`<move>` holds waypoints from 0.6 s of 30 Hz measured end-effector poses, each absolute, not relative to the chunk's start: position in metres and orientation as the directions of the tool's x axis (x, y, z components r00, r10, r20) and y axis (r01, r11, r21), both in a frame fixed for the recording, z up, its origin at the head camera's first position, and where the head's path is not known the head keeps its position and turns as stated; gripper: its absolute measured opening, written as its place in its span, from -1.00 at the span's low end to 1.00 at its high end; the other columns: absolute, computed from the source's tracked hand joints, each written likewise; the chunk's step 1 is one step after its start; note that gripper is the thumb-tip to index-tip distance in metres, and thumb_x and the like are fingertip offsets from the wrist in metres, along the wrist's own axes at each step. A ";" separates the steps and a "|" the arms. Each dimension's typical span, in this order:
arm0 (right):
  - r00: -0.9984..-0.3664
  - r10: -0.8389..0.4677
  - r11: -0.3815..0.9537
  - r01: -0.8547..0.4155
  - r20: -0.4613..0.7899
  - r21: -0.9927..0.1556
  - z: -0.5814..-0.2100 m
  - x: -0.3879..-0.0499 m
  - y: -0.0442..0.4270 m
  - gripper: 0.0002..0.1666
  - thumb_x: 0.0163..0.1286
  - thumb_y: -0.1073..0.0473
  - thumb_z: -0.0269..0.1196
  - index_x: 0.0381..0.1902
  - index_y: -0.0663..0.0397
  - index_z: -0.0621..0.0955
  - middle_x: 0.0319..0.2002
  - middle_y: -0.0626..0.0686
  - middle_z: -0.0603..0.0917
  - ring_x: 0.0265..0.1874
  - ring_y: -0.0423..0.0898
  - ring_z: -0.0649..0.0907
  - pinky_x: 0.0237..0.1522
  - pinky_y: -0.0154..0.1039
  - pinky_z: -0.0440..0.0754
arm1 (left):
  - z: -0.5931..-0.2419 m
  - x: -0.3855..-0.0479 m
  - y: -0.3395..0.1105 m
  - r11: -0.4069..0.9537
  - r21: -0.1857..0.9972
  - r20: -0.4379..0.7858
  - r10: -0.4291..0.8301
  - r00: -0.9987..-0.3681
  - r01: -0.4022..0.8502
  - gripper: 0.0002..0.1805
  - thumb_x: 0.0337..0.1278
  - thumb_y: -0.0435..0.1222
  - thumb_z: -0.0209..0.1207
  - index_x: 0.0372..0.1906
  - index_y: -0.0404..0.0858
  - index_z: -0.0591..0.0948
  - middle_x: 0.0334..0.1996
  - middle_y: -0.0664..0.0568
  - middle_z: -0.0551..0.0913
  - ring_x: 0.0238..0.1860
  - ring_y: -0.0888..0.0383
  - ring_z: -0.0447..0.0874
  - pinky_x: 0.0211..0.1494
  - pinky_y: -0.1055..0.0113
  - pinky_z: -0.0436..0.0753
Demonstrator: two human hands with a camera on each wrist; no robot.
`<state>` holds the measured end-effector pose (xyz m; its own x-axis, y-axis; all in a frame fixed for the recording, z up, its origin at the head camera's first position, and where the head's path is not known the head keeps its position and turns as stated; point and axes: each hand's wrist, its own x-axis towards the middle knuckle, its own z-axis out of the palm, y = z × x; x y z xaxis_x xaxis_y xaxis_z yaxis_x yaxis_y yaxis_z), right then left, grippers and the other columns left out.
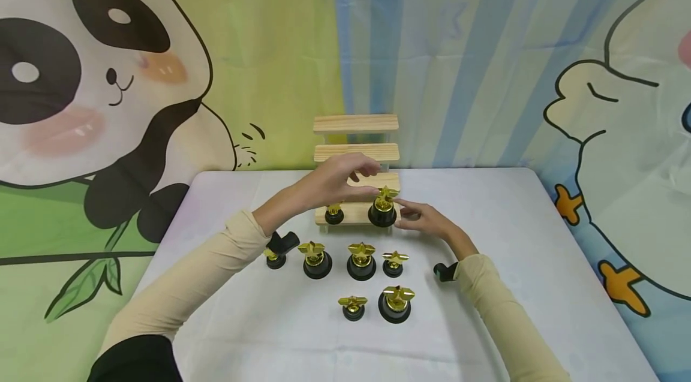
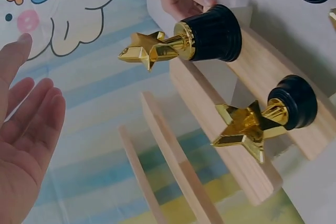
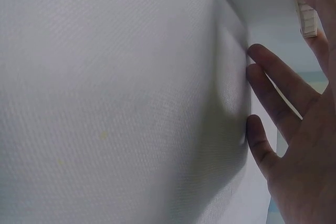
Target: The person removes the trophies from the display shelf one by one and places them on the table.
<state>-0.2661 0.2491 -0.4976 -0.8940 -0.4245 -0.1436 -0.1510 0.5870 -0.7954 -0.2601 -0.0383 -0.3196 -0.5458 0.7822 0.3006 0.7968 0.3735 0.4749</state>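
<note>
My left hand (image 1: 345, 177) is over the tiered wooden display stand (image 1: 356, 152), fingers extended. In the left wrist view, a gap separates this hand (image 2: 26, 129) from a gold star trophy (image 2: 210, 35) with a black base. That trophy (image 1: 382, 211) stands upright at the right end of the lowest board; a smaller star trophy (image 1: 334, 214) is at its left end. My right hand (image 1: 426, 219) pinches the board's right end between thumb and index finger, close to the larger trophy's base. Its other fingers (image 3: 278, 98) are spread out in the right wrist view.
Several more star trophies, large (image 1: 361, 262) and small (image 1: 353, 308), stand on the white-covered table (image 1: 259, 334) before the stand. A small trophy (image 1: 275, 260) at left is partly hidden by a black wrist device (image 1: 283, 242). A cartoon-printed curtain (image 1: 459, 40) hangs behind.
</note>
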 end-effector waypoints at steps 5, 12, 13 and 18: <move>-0.891 -0.433 0.582 -0.159 -0.138 -0.797 -0.487 -0.260 0.246 -0.21 0.37 0.10 0.26 0.48 0.05 0.24 0.22 0.43 0.50 0.24 0.32 0.49 0.26 0.27 0.41 | -0.318 -0.269 -0.026 0.368 0.460 0.298 0.793 -0.531 0.808 -0.53 0.15 -0.14 0.32 0.13 -0.26 0.56 0.00 -0.05 0.67 -0.01 0.12 0.65 -0.01 0.44 0.65; -0.882 -0.450 0.582 -0.170 -0.142 -0.795 -0.460 -0.245 0.238 -0.25 0.37 0.17 0.23 0.45 0.18 0.25 0.20 0.46 0.51 0.22 0.35 0.50 0.25 0.25 0.44 | -0.328 -0.283 -0.008 0.398 0.466 0.215 0.815 -0.538 0.790 -0.50 0.16 -0.14 0.31 0.16 -0.27 0.55 -0.02 -0.09 0.66 0.00 0.10 0.64 0.02 0.37 0.66; -0.881 -0.450 0.583 -0.169 -0.143 -0.795 -0.459 -0.245 0.238 -0.25 0.37 0.17 0.23 0.45 0.17 0.25 0.20 0.46 0.50 0.22 0.35 0.50 0.25 0.25 0.44 | -0.332 -0.285 -0.005 0.405 0.463 0.196 0.820 -0.537 0.788 -0.50 0.17 -0.13 0.31 0.17 -0.26 0.55 -0.01 -0.10 0.66 0.01 0.09 0.63 0.05 0.34 0.66; -0.885 -0.447 0.590 -0.183 -0.129 -0.786 -0.475 -0.253 0.243 -0.22 0.38 0.12 0.24 0.47 0.14 0.22 0.20 0.45 0.51 0.22 0.35 0.50 0.24 0.27 0.43 | -0.346 -0.293 0.004 0.449 0.449 0.098 0.835 -0.542 0.772 -0.49 0.18 -0.09 0.29 0.14 -0.29 0.55 0.03 -0.11 0.65 0.07 0.05 0.61 0.17 0.23 0.60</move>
